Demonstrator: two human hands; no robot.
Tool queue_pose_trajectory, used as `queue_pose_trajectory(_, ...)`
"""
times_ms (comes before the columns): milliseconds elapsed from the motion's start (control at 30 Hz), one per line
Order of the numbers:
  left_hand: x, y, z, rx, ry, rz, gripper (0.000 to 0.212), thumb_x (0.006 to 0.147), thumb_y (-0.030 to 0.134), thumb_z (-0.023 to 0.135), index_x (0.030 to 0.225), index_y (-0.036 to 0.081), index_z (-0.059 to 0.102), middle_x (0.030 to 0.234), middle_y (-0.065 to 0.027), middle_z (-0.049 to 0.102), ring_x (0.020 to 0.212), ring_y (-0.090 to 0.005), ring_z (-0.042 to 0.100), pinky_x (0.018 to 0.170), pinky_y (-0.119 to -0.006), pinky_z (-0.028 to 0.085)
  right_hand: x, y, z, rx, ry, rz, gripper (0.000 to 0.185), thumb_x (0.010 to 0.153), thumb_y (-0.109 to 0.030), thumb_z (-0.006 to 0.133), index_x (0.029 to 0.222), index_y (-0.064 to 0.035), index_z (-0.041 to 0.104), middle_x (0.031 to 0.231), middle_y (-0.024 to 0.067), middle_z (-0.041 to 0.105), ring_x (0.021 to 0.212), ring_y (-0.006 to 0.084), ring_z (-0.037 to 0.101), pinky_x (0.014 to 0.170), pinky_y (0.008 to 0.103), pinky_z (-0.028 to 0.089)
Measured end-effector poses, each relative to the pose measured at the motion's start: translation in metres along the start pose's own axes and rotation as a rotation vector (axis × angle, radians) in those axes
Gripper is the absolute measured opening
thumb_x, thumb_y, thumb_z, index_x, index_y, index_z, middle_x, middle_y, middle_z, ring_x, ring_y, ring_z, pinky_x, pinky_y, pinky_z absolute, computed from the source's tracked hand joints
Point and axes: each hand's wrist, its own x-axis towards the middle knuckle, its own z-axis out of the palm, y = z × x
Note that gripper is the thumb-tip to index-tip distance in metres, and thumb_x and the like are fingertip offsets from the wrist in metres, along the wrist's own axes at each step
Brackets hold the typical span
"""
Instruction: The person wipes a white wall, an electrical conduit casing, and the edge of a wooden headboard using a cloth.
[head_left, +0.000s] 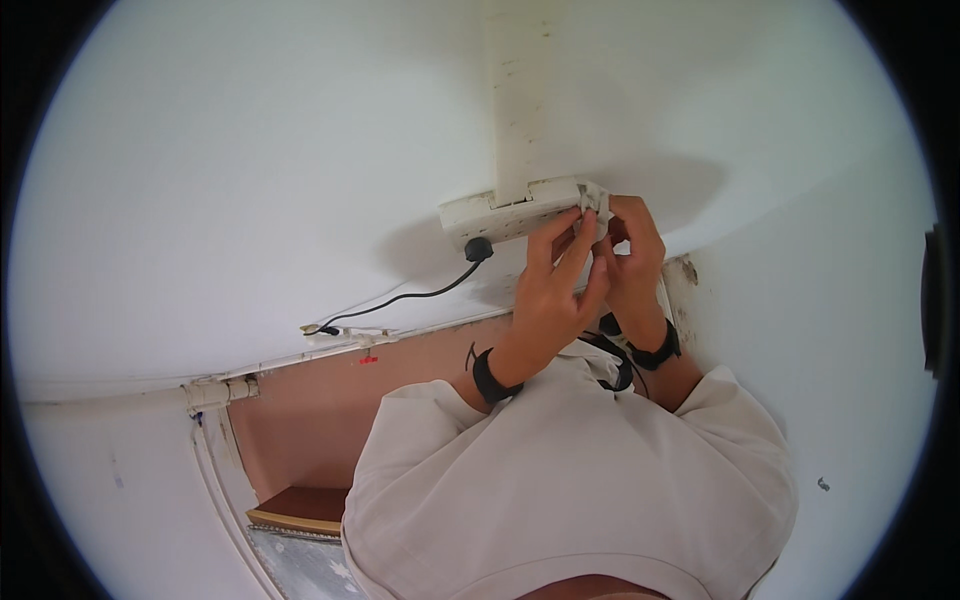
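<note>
A white multi-socket power outlet box (517, 214) is mounted at the bottom of a vertical trunking strip on the wall. A crumpled whitish cloth or tissue (594, 201) lies against its right end. My right hand (634, 262) pinches this wad from the right, its fingertips partly hidden. From the left, my left hand (551, 296) lays its fingertips on the wad and the box's lower right edge, with the thumb apart. Whether it grips the wad is unclear. A black plug (478, 249) sits in the box's left part, and a black cable (409, 295) runs down-left from it.
The cable reaches a small fitting (321, 330) on the wall. A brown panel (300, 420) lies behind my arms, with a white pipe (221, 391) at its left corner. Below are a dark-red board (307, 504) and a grey patterned surface (300, 559). A wall (810, 360) rises on the right.
</note>
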Motion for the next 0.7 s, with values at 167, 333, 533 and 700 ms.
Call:
queue_pose_trajectory(167, -0.018, -0.014, 0.005, 0.009, -0.09, -0.106, 0.037, 0.077, -0.001, 0.055, 0.113, -0.007, 0.051, 0.109, -0.018, 0.043, 0.098, -0.0303, 0.052, 0.08, -0.034, 0.047, -0.011, 0.015, 0.003, 0.003, -0.12, 0.03, 0.036, 0.062, 0.013, 0.051, 0.094, -0.0028, 0.056, 0.085, 0.0081, 0.055, 0.058, 0.0168, 0.053, 0.048, 0.025, 0.045)
queue_pose_trajectory(333, -0.02, -0.011, 0.0, -0.011, -0.073, -0.061, 0.037, 0.077, 0.0, 0.055, 0.113, -0.007, 0.051, 0.11, -0.0191, 0.042, 0.099, -0.0307, 0.051, 0.081, -0.035, 0.047, -0.015, 0.02, 0.007, 0.116, -0.076, 0.037, 0.033, 0.064, 0.012, 0.052, 0.094, -0.002, 0.056, 0.084, 0.0077, 0.054, 0.06, 0.0152, 0.053, 0.05, 0.0238, 0.045)
queue_pose_trajectory(533, 0.01, -0.001, 0.0, 0.066, 0.09, 0.076, 0.038, 0.075, 0.003, 0.055, 0.112, -0.006, 0.053, 0.109, -0.0188, 0.044, 0.096, -0.0296, 0.052, 0.079, -0.035, 0.047, 0.023, 0.0, 0.01, 0.333, -0.06, -0.061, 0.026, 0.068, 0.008, 0.056, 0.093, -0.0018, 0.056, 0.085, 0.0062, 0.054, 0.062, 0.0126, 0.053, 0.052, 0.022, 0.044)
queue_pose_trajectory(700, 0.006, -0.003, 0.002, 0.168, 0.154, 0.064, 0.036, 0.074, 0.001, 0.055, 0.11, -0.004, 0.056, 0.107, -0.0165, 0.047, 0.094, -0.0278, 0.053, 0.078, -0.034, 0.047, 0.021, 0.0, 0.01, 0.362, -0.13, 0.042, 0.022, 0.073, 0.005, 0.056, 0.093, -0.0018, 0.056, 0.083, 0.0058, 0.057, 0.06, 0.0119, 0.055, 0.053, 0.0221, 0.045)
